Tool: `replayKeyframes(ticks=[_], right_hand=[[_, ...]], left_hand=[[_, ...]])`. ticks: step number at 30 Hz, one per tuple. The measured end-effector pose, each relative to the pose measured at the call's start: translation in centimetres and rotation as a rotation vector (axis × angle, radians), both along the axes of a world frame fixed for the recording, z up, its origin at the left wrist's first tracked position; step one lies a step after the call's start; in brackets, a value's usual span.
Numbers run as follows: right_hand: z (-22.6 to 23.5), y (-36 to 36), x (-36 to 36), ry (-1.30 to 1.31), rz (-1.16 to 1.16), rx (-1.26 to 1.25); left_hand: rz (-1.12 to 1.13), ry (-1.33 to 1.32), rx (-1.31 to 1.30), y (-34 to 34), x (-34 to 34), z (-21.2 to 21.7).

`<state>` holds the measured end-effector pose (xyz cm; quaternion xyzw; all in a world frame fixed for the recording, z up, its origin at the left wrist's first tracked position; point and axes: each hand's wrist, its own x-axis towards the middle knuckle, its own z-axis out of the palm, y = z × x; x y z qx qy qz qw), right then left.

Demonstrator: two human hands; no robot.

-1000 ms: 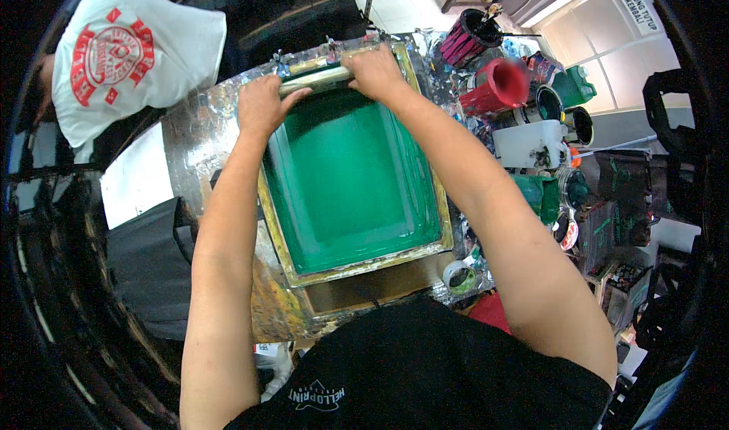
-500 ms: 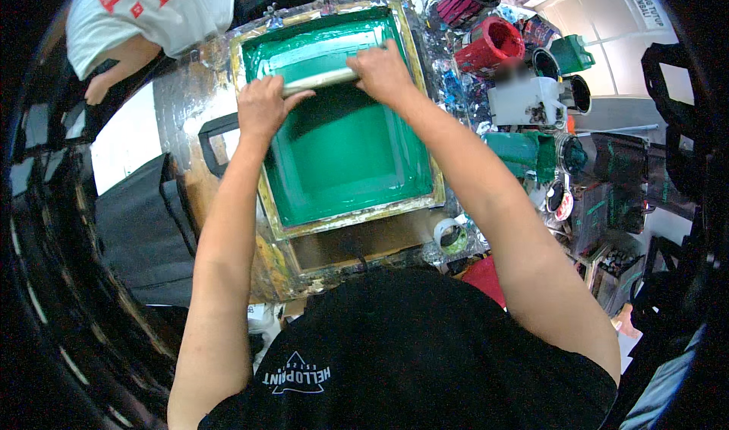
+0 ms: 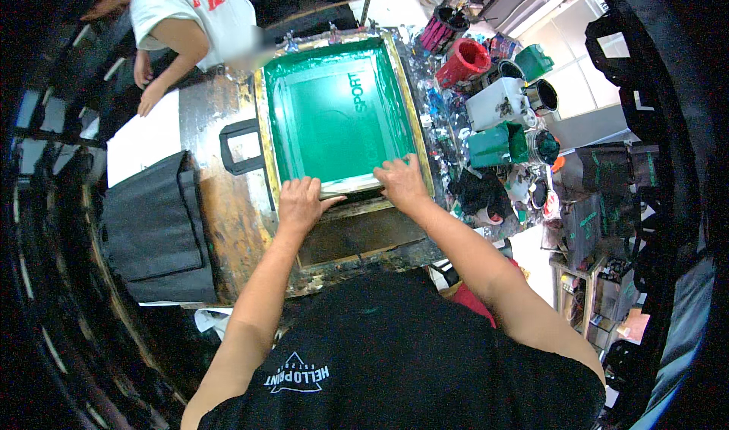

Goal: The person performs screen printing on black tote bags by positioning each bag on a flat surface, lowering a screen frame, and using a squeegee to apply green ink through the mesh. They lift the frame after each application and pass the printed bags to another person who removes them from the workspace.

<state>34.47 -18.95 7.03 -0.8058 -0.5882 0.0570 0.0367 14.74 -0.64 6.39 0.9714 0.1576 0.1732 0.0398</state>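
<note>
A screen printing frame (image 3: pixel 266 138) with a yellowed, stained rim lies on the worktable, its mesh (image 3: pixel 326 119) coated in green ink. Faint lettering shows through the mesh on its right side. My left hand (image 3: pixel 301 204) and my right hand (image 3: pixel 402 182) grip the two ends of a squeegee (image 3: pixel 351 188), which lies across the near end of the frame. Both sets of fingers wrap over its pale handle. The squeegee's blade is hidden below. A black bag's handle (image 3: pixel 225 149) sticks out from under the frame's left side.
Black fabric bags (image 3: pixel 156 233) lie on the left of the stained table (image 3: pixel 228 240). At the right edge stand a red ink bucket (image 3: pixel 465 59), a white container (image 3: pixel 493 105) and a green tub (image 3: pixel 497 145). A person in a white shirt (image 3: pixel 205 20) stands at the far left.
Both hands have pulled the squeegee from the far end of the frame to its near end. The view has shifted, and the person in white has moved with both forearms now showing.
</note>
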Motion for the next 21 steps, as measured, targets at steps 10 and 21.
replayKeyframes(ticks=[10, 21], right_hand=[[0.1, -1.0, 1.2, -0.025, 0.106, -0.014], [-0.8, -0.9, -4.0, 0.005, 0.06, 0.259]], left_hand=[[0.235, -0.12, -0.328, -0.5, -4.5, -0.4], [0.457, 0.111, -0.415, 0.1, -12.3, -5.0]])
